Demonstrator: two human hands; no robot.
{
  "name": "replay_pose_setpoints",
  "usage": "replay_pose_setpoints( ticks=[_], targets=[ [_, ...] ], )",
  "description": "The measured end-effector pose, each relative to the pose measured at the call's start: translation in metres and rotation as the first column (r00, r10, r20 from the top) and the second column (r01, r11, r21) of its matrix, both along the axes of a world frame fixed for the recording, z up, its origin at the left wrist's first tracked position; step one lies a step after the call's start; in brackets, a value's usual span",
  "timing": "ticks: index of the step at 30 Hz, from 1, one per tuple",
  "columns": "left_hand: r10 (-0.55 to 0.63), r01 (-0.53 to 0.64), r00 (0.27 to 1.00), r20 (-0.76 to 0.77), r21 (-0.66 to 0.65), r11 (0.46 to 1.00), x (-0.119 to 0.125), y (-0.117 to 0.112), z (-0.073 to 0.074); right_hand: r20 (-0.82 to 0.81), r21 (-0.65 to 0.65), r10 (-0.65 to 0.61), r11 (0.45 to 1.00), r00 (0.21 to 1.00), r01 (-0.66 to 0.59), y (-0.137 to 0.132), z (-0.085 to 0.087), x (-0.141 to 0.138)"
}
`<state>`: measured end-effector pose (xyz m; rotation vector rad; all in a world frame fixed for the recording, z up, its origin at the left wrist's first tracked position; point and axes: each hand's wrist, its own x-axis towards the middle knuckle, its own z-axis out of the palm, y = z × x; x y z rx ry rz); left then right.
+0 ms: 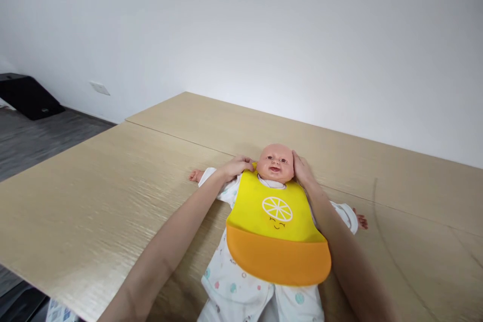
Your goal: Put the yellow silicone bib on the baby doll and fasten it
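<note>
A baby doll (pixel 276 163) lies on its back in a white printed outfit (pixel 236 287), arms spread. Over its chest is a yellow bib (pixel 249 206) with a white citrus slice, a smiling face and an orange pocket (pixel 279 259). My left hand (pixel 238 166) is closed on the bib's neck edge, beside the doll's head. My right hand (pixel 303 170) rests along the other side of the head, fingers stretched out against it. Part of those fingers and the back of the bib's neck are hidden.
The doll lies on a light wooden table (pixel 94 201) with a seam across it. Behind stands a white wall (pixel 241 35) with a socket plate (pixel 99 88). A black speaker-like box (pixel 28 95) sits on the grey floor at left.
</note>
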<state>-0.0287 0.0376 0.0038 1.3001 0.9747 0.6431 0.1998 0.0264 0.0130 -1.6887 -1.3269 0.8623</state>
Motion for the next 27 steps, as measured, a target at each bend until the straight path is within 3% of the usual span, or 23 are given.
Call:
replay_pose_setpoints(
  ticks=[4, 12, 17, 22, 24, 27],
  targets=[
    [-0.062, 0.064, 0.997, -0.054, 0.043, 0.997, -0.003, 0.001, 0.001, 0.05, 0.011, 0.044, 0.999, 0.998, -0.044, -0.004, 0.005, 0.001],
    [-0.051, 0.054, 0.994, -0.095, 0.036, 0.998, -0.004, 0.003, 0.001, 0.148, -0.029, 0.157, 0.988, 0.976, -0.154, -0.009, 0.003, 0.011],
    [-0.076, 0.078, 0.995, -0.061, 0.018, 0.997, -0.002, 0.002, 0.003, 0.062, -0.126, 0.298, 0.949, 0.952, -0.289, -0.015, 0.003, 0.025],
    [-0.123, 0.131, 0.987, -0.1, 0.074, 0.989, -0.001, 0.006, -0.001, 0.093, -0.137, 0.482, 0.873, 0.871, -0.469, -0.018, 0.005, 0.033],
    [-0.154, 0.164, 0.981, -0.115, 0.081, 0.983, -0.002, 0.009, -0.003, 0.025, -0.114, 0.513, 0.854, 0.858, -0.508, -0.018, 0.004, 0.031],
    [-0.194, 0.213, 0.969, -0.153, 0.117, 0.97, -0.003, 0.013, -0.002, -0.026, -0.106, 0.478, 0.872, 0.878, -0.478, -0.02, 0.002, 0.024]
  ],
)
